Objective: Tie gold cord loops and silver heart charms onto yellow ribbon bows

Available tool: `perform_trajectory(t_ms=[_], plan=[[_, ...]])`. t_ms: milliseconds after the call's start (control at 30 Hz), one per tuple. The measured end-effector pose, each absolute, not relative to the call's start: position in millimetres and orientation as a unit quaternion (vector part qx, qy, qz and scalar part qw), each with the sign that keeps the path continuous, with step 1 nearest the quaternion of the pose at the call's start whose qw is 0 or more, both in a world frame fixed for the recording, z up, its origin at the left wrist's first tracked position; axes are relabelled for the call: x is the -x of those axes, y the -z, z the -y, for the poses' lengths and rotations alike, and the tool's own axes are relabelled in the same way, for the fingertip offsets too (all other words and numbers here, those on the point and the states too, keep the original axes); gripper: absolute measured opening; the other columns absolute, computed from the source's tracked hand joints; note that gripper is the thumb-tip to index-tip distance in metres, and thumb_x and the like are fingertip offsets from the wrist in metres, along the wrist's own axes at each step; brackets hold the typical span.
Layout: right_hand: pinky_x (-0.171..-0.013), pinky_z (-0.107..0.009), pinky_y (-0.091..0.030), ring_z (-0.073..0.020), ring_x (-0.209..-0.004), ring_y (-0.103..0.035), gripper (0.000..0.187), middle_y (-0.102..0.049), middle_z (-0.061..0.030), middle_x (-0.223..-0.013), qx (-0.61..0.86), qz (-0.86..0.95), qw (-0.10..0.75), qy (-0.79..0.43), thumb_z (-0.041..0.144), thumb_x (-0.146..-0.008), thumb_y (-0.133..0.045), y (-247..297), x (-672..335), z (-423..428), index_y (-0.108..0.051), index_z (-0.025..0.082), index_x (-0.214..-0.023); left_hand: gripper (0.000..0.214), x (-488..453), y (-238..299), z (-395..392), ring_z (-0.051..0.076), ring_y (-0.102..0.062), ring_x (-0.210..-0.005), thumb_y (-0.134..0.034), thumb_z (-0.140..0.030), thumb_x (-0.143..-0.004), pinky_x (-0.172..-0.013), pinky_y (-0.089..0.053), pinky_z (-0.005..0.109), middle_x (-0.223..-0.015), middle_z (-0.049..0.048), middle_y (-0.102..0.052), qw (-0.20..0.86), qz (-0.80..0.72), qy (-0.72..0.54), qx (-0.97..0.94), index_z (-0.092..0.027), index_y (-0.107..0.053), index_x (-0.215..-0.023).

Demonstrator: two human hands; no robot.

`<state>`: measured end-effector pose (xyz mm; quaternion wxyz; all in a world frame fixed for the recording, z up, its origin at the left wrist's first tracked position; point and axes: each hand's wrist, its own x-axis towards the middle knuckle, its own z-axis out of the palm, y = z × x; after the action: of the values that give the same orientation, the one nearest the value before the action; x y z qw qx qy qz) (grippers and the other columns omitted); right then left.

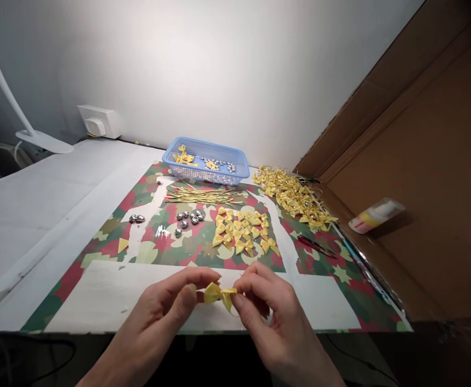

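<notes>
A small yellow ribbon bow [213,293] is held up between both hands, over the white strip at the table's front. My left hand [166,301] has curled fingers at the bow's left loop. On the other side, my right hand [265,301] pinches the bow's right end between thumb and forefinger. A thin cord end shows just below the right fingertips. Beyond the hands lie rows of yellow bows [243,232] and several silver bells [184,224]. A bundle of thin gold cords [203,195] lies behind them.
A blue plastic basket [241,171] with bows and silver beads stands at the back wall. To its right is a heap of yellow bows with cords [292,193]. Tweezers [316,245] lie at the right, near a cardboard wall [421,215] with a bottle [375,216]. A lamp [44,141] stands left.
</notes>
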<state>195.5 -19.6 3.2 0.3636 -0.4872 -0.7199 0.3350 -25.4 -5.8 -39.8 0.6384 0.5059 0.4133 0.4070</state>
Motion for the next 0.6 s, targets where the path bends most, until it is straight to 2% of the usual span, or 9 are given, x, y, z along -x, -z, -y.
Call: perform_trajectory(t_ms=[100,200,267,333,433,600], plan=[[-0.064,-0.025,-0.041,-0.0131,-0.072,-0.055,0.026,-0.055,-0.0004,-0.081,0.507,0.701,0.354,-0.355,0.025,-0.105,-0.054,5,-194,17,-0.062,0.019,-0.081,0.028,22,38,-1,0.027,-0.078,-0.104,-0.074,-0.051,-0.099,-0.089,-0.064,0.028,-0.111,0.0052,-0.085,0.581,-0.429,-0.392,-0.569,-0.028,-0.084,-0.112],[-0.065,-0.027,-0.042,-0.0143,-0.073,-0.055,0.028,-0.056,-0.0012,-0.081,0.532,0.689,0.333,-0.363,0.027,-0.104,-0.054,15,-192,12,-0.062,0.019,-0.079,0.022,15,39,-10,0.024,-0.080,-0.095,-0.068,-0.041,-0.102,-0.083,-0.064,0.027,-0.102,0.0051,-0.085,0.527,-0.441,-0.368,-0.627,-0.024,-0.081,-0.108],[-0.069,-0.028,-0.044,-0.0158,-0.077,-0.059,0.026,-0.060,-0.0034,-0.086,0.546,0.694,0.310,-0.353,0.026,-0.105,-0.052,19,-192,9,-0.068,0.018,-0.085,0.022,12,42,-15,0.024,-0.082,-0.094,-0.063,-0.038,-0.102,-0.082,-0.065,0.029,-0.102,0.0050,-0.086,0.475,-0.463,-0.357,-0.658,-0.024,-0.079,-0.109],[-0.074,-0.029,-0.047,-0.0182,-0.084,-0.063,0.025,-0.064,-0.0064,-0.095,0.555,0.698,0.306,-0.334,0.024,-0.106,-0.051,22,-194,6,-0.074,0.016,-0.101,0.023,10,45,-19,0.024,-0.083,-0.091,-0.060,-0.036,-0.102,-0.080,-0.065,0.030,-0.100,0.0039,-0.086,0.423,-0.487,-0.346,-0.681,-0.025,-0.078,-0.111],[-0.074,-0.029,-0.050,-0.0192,-0.089,-0.066,0.029,-0.068,-0.0080,-0.101,0.555,0.692,0.343,-0.307,0.023,-0.107,-0.050,22,-200,1,-0.076,0.017,-0.116,0.023,10,47,-22,0.025,-0.080,-0.081,-0.059,-0.033,-0.100,-0.076,-0.062,0.034,-0.095,0.0031,-0.086,0.366,-0.517,-0.343,-0.694,-0.026,-0.078,-0.112],[-0.069,-0.027,-0.053,-0.0167,-0.078,-0.066,0.027,-0.069,-0.0067,-0.094,0.546,0.685,0.399,-0.272,0.025,-0.107,-0.054,22,-202,-9,-0.079,0.016,-0.113,0.022,10,46,-25,0.023,-0.071,-0.069,-0.060,-0.031,-0.099,-0.072,-0.057,0.035,-0.092,0.0037,-0.081,0.322,-0.528,-0.342,-0.707,-0.026,-0.079,-0.107]])
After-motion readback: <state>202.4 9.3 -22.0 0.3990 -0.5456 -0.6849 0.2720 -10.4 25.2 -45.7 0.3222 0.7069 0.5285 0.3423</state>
